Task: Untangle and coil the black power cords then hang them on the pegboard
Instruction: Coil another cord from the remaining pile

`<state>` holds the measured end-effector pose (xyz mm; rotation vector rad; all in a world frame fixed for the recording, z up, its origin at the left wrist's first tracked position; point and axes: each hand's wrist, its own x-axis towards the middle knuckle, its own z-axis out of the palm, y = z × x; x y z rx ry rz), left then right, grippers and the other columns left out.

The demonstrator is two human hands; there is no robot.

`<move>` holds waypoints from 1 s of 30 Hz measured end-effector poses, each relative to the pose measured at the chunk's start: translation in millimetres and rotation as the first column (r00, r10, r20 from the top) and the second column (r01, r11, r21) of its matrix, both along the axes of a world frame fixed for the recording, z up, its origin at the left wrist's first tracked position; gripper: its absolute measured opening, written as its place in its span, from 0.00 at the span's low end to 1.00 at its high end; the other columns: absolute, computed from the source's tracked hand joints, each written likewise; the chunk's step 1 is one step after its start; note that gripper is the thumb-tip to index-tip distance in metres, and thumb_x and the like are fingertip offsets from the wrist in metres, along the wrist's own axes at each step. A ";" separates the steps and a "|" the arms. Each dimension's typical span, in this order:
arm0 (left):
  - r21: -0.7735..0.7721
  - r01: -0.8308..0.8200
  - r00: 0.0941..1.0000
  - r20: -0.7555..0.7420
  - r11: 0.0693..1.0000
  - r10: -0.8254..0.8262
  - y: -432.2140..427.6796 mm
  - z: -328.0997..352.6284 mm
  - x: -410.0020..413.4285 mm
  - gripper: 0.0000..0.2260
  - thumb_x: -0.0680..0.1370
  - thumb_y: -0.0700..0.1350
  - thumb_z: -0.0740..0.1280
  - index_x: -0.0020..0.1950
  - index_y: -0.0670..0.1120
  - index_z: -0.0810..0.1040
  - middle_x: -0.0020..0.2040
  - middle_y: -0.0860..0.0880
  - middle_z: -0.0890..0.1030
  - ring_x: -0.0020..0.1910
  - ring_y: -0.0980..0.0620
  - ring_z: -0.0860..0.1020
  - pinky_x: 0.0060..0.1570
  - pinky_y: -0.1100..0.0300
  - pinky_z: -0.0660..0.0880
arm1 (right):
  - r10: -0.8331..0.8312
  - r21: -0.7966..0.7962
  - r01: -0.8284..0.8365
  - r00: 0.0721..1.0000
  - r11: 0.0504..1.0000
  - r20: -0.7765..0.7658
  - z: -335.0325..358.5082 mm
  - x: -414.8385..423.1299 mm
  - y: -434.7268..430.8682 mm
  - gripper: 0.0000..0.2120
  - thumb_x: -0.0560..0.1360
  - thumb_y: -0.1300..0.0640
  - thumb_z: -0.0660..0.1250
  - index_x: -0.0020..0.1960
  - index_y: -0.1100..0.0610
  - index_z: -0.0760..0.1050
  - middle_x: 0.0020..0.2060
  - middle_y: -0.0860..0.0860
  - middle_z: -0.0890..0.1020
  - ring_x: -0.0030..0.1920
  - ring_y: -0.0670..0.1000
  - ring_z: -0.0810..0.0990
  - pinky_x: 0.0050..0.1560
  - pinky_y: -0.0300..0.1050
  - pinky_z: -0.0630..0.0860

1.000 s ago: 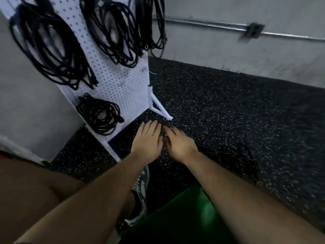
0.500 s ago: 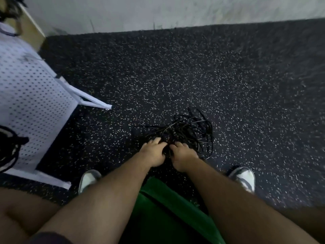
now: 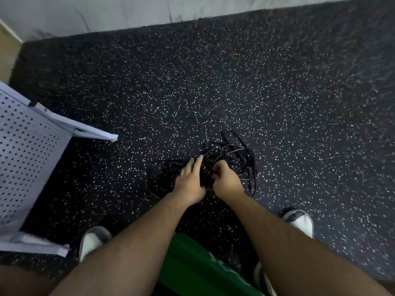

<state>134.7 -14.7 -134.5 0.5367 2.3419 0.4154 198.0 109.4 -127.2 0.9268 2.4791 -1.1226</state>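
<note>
Left hand point(image 3: 190, 178) lies flat on tangled cords point(image 3: 237, 154); right hand point(image 3: 226, 180) curls round them.

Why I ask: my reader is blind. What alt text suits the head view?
A person's hands work a tangle of black power cords on a speckled floor: the left hand lies flat-fingered on it, the right hand curls round strands. A white pegboard stands at left.

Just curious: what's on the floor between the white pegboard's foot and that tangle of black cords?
Only bare speckled floor lies between the pegboard foot and the cord tangle, seen in the head view.
</note>
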 end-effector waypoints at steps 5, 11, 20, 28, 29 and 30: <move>0.290 -0.341 0.940 0.078 0.894 0.333 22.2 60.1 -33.6 0.40 0.78 0.44 0.69 0.81 0.62 0.48 0.77 0.51 0.64 0.72 0.48 0.68 0.71 0.53 0.67 | 0.093 0.004 -0.094 0.972 0.996 -0.217 85.7 -32.2 20.1 0.21 0.78 0.66 0.60 0.68 0.50 0.73 0.59 0.46 0.81 0.56 0.47 0.80 0.53 0.42 0.75; 0.578 -0.442 0.897 0.258 0.686 0.360 44.4 194.8 -83.1 0.13 0.84 0.46 0.62 0.68 0.56 0.68 0.58 0.52 0.83 0.53 0.50 0.82 0.55 0.53 0.78 | 0.022 -0.065 -0.069 0.833 0.995 -0.553 251.2 -72.7 58.6 0.14 0.82 0.63 0.62 0.62 0.47 0.75 0.52 0.44 0.82 0.37 0.41 0.76 0.35 0.34 0.71; 0.770 -0.220 0.949 0.311 0.599 -0.051 49.7 344.6 -62.7 0.27 0.73 0.46 0.78 0.68 0.56 0.70 0.61 0.55 0.84 0.64 0.54 0.79 0.70 0.52 0.68 | -0.521 -0.670 -0.199 0.488 0.715 -0.700 443.5 -85.3 46.0 0.11 0.84 0.66 0.60 0.64 0.58 0.73 0.43 0.52 0.82 0.29 0.44 0.70 0.28 0.36 0.65; 0.778 -0.546 0.829 0.555 0.311 0.065 45.5 351.2 -37.8 0.06 0.84 0.40 0.62 0.56 0.44 0.79 0.31 0.53 0.75 0.30 0.53 0.76 0.49 0.46 0.79 | -0.598 -0.806 -0.136 0.603 0.576 -0.529 426.5 -79.5 33.3 0.13 0.82 0.68 0.62 0.66 0.60 0.70 0.48 0.55 0.85 0.36 0.48 0.78 0.36 0.42 0.76; 0.777 -0.554 0.828 0.552 0.299 0.101 42.4 354.3 -43.3 0.08 0.84 0.38 0.60 0.54 0.44 0.78 0.30 0.54 0.72 0.27 0.56 0.71 0.39 0.52 0.75 | -0.524 -0.746 -0.090 0.656 0.660 -0.543 419.7 -75.0 36.4 0.13 0.82 0.67 0.63 0.65 0.59 0.72 0.49 0.53 0.86 0.40 0.49 0.80 0.39 0.43 0.77; 0.784 -0.550 0.833 0.538 0.287 0.126 38.9 357.0 -50.2 0.09 0.84 0.37 0.58 0.51 0.44 0.77 0.29 0.54 0.69 0.27 0.56 0.67 0.34 0.57 0.68 | -0.433 -0.659 -0.058 0.710 0.750 -0.555 414.1 -70.7 38.8 0.12 0.82 0.65 0.64 0.64 0.57 0.74 0.49 0.51 0.87 0.44 0.49 0.81 0.42 0.44 0.77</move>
